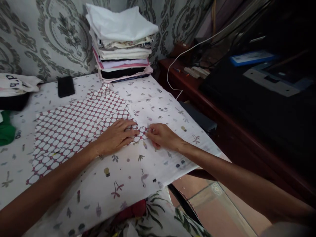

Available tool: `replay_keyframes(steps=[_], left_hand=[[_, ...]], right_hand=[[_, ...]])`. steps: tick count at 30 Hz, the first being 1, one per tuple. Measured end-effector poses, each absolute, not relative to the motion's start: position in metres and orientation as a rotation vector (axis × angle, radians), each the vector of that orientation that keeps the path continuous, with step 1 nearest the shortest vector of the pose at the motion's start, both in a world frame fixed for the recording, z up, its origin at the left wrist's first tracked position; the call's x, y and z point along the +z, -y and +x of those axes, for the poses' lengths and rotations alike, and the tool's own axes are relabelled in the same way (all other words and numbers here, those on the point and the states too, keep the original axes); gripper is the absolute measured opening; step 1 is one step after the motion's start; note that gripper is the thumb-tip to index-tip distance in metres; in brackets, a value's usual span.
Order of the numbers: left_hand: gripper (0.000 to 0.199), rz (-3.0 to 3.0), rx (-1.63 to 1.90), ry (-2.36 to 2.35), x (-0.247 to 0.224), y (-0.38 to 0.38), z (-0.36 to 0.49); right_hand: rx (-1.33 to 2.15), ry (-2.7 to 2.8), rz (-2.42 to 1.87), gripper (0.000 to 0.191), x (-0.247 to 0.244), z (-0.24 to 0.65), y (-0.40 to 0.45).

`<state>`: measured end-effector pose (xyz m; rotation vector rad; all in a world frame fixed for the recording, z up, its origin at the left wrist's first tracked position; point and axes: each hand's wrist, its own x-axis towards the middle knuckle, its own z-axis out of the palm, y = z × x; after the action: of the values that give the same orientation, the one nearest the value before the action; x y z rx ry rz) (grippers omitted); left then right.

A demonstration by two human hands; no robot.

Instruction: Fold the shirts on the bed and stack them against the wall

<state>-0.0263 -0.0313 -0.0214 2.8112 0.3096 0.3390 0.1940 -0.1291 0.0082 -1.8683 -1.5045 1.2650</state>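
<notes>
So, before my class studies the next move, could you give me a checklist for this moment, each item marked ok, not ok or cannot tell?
1. Left hand steadying the lattice-print garment: ok, it lies on the fabric with fingers extended.
2. Right hand gripping the garment: ok, its fingertips pinch the end nearest it.
3. Garment smooth beside the left hand: not ok, the fabric is creased there.
4. Black phone off the garment: ok, it lies apart, farther back.
5. Gap between garment and stack of folded clothes: cannot tell, they sit very close.
6. Green cloth off the garment: ok, it lies apart at the left.
</notes>
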Motion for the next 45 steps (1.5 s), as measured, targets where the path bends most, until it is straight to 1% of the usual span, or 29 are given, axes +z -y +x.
replay_keyframes(steps=[4, 6, 8, 10, 12, 14, 16, 19, 21, 24, 25, 28, 30, 32, 35, 37, 41, 45], left_hand=[[0.040, 2.876, 0.287, -0.319, -0.024, 0.034, -0.026], [0.041, 2.891, 0.265, -0.353, -0.024, 0.037, -0.026], [0.041, 2.911, 0.245, -0.386, -0.022, 0.039, -0.025], [0.040, 2.937, 0.233, -0.404, -0.019, 0.041, -0.024], [0.036, 2.959, 0.234, -0.405, -0.015, 0.043, -0.023], [0.033, 2.961, 0.279, -0.406, -0.011, 0.044, -0.025], [0.036, 2.948, 0.337, -0.417, -0.009, 0.045, -0.031], [0.045, 2.942, 0.337, -0.482, -0.013, 0.040, -0.056], [0.049, 2.942, 0.293, -0.591, -0.019, 0.032, -0.083], [0.049, 2.918, 0.282, -0.888, -0.025, 0.011, -0.132], [0.048, 2.902, 0.285, -1.012, -0.025, 0.001, -0.149], [0.049, 2.808, 0.289, -1.389, -0.019, -0.037, -0.194], [0.052, 2.705, 0.313, -1.593, -0.013, -0.065, -0.219], [0.056, 2.579, 0.335, -1.729, -0.008, -0.090, -0.239], [0.059, 2.458, 0.298, -1.782, -0.004, -0.114, -0.261], [0.056, 2.406, 0.244, -1.770, -0.002, -0.121, -0.269], [0.040, 2.226, 0.197, -1.813, 0.003, -0.126, -0.278], [0.039, 2.145, 0.377, -1.757, 0.011, -0.122, -0.281]], right_hand=[[0.886, 1.832, -2.036, 0.025, 0.011, 0.191, 0.131], [0.695, 1.887, -2.078, 0.017, 0.011, 0.188, 0.134], [0.522, 1.881, -1.989, 0.008, 0.011, 0.184, 0.137], [0.456, 1.865, -1.775, 0.011, 0.010, 0.179, 0.137], [0.548, 1.839, -1.596, 0.011, 0.007, 0.174, 0.132], [0.709, 1.750, -1.558, 0.014, 0.003, 0.170, 0.126], [0.838, 1.651, -1.582, 0.016, -0.001, 0.169, 0.120], [0.925, 1.630, -1.591, 0.018, -0.004, 0.172, 0.118], [1.042, 1.617, -1.570, 0.019, -0.003, 0.175, 0.116], [1.262, 1.512, -1.524, 0.020, 0.003, 0.180, 0.092], [1.264, 1.490, -1.504, 0.020, 0.006, 0.181, 0.076], [1.094, 1.446, -1.466, 0.015, 0.016, 0.171, 0.004], [1.099, 1.327, -1.575, 0.013, 0.021, 0.157, -0.053], [1.128, 1.273, -1.624, 0.018, 0.021, 0.140, -0.106], [1.170, 1.208, -1.680, 0.025, 0.015, 0.116, -0.160], [1.192, 1.168, -1.694, 0.026, 0.011, 0.107, -0.177], [1.203, 1.106, -1.614, 0.022, 0.014, 0.100, -0.183], [1.191, 1.087, -1.470, 0.018, 0.031, 0.102, -0.167]])
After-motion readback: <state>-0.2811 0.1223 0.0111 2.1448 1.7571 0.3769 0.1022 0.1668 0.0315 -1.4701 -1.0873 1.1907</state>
